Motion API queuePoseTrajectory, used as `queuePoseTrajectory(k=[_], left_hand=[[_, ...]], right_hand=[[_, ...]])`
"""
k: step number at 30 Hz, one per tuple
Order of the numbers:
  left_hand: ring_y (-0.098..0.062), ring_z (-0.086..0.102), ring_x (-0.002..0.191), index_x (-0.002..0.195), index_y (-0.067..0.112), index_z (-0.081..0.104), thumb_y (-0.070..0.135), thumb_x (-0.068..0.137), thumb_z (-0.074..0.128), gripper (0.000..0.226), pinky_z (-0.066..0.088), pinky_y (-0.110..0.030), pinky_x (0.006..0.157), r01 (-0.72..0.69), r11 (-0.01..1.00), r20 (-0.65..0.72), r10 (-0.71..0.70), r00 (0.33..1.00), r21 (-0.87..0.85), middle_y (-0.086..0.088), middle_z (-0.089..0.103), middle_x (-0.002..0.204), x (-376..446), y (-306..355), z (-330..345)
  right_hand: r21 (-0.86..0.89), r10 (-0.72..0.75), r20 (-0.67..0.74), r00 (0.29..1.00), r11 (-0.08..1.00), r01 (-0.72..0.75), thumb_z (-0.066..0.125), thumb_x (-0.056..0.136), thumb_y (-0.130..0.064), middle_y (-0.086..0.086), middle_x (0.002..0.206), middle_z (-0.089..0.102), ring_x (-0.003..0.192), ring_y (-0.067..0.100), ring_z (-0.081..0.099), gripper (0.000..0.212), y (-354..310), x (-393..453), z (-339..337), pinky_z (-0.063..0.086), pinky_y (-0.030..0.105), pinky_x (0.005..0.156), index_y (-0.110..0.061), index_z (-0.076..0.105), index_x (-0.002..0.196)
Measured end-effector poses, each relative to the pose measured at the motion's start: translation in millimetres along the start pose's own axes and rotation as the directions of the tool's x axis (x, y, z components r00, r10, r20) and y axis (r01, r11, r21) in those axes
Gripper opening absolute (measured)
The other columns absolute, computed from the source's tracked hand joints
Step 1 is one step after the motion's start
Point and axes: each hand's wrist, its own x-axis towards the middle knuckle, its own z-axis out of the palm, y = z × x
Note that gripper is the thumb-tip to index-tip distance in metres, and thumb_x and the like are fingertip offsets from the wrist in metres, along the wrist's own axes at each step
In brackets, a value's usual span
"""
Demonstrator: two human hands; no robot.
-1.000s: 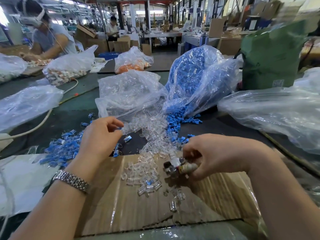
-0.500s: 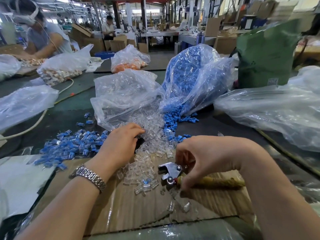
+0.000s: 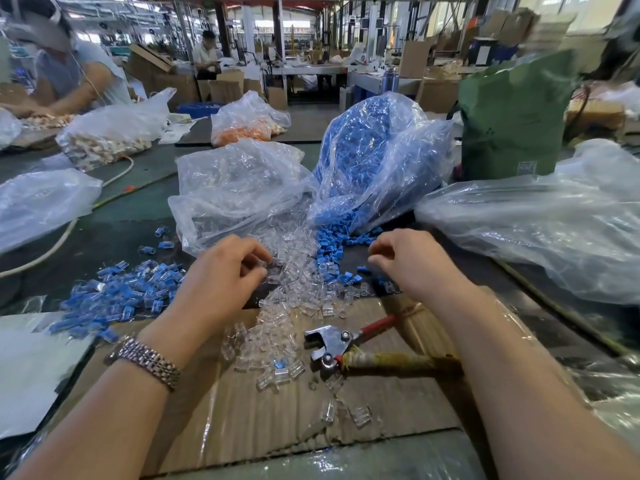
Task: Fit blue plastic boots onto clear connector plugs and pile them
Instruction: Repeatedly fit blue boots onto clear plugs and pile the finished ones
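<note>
Loose clear connector plugs (image 3: pixel 294 275) spill from a clear bag (image 3: pixel 235 188) onto the cardboard (image 3: pixel 277 427). Blue boots (image 3: pixel 329 244) spill from a blue-filled bag (image 3: pixel 367 150) right beside them. At the left lies a pile of fitted blue-and-clear plugs (image 3: pixel 117 292). My left hand (image 3: pixel 221 275), with a metal watch on its wrist, pinches a clear plug at the pile's left edge. My right hand (image 3: pixel 408 261) hovers over the blue boots with fingers curled and apart; I see nothing in it.
Red-handled pliers (image 3: pixel 332 341) lie on the cardboard between my forearms. Large plastic bags sit at the right (image 3: pixel 554 220) and left (image 3: pixel 38 202), a green bag (image 3: pixel 512 116) behind. A white cable (image 3: pixel 59 237) crosses the left table. A person (image 3: pixel 69 74) works far left.
My right hand has let go of the pliers, which now lie on the cardboard, and moved up to the blue boots. My left hand has moved right from the fitted pile to the clear plugs.
</note>
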Motion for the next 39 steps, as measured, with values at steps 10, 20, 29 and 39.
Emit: queuePoseTrajectory(k=[10,20,29,39], left_hand=[[-0.026,0.076,0.091,0.095,0.001,0.08,-0.002,0.072,0.075,0.024,0.06,-0.024,0.074,0.456,0.122,0.43,-0.189,0.883,-0.882,-0.021,0.076,0.098,2.1,3.5,-7.9],[-0.026,0.077,0.088,0.093,0.001,0.08,0.002,0.079,0.069,0.018,0.061,-0.023,0.069,0.476,0.137,0.458,-0.141,0.877,-0.869,-0.023,0.076,0.1,-5.5,22.0,-8.2],[-0.026,0.077,0.089,0.087,0.003,0.081,-0.003,0.074,0.069,0.018,0.061,-0.023,0.069,0.463,0.137,0.451,-0.107,0.886,-0.876,-0.021,0.077,0.097,-6.9,27.5,-11.1],[-0.031,0.076,0.097,0.094,0.002,0.079,-0.002,0.075,0.074,0.02,0.061,-0.025,0.075,0.436,0.167,0.432,-0.059,0.9,-0.884,-0.025,0.074,0.106,-6.8,19.5,-9.3]], right_hand=[[0.008,-0.069,-0.03,0.997,0.998,0.069,0.064,0.097,-0.027,-0.001,0.096,0.069,0.089,0.019,0.064,0.008,-13.4,0.4,4.2,0.053,0.033,0.079,-0.021,0.067,0.1],[0.659,-0.305,-0.139,0.942,0.682,0.318,0.078,0.088,-0.013,-0.007,0.083,0.076,0.079,0.006,0.072,0.009,-52.9,-24.9,-6.9,0.058,0.025,0.08,-0.021,0.079,0.092],[0.537,-0.394,-0.192,0.899,0.724,0.432,0.076,0.09,-0.014,-0.009,0.083,0.074,0.084,0.01,0.07,0.004,-61.9,-31.2,-4.8,0.057,0.034,0.086,-0.017,0.075,0.092],[0.38,-0.373,0.039,0.927,0.864,0.331,0.08,0.084,-0.033,-0.015,0.093,0.067,0.088,-0.002,0.062,0.026,-58.3,-37.9,-23.4,0.052,0.019,0.079,-0.03,0.065,0.105]])
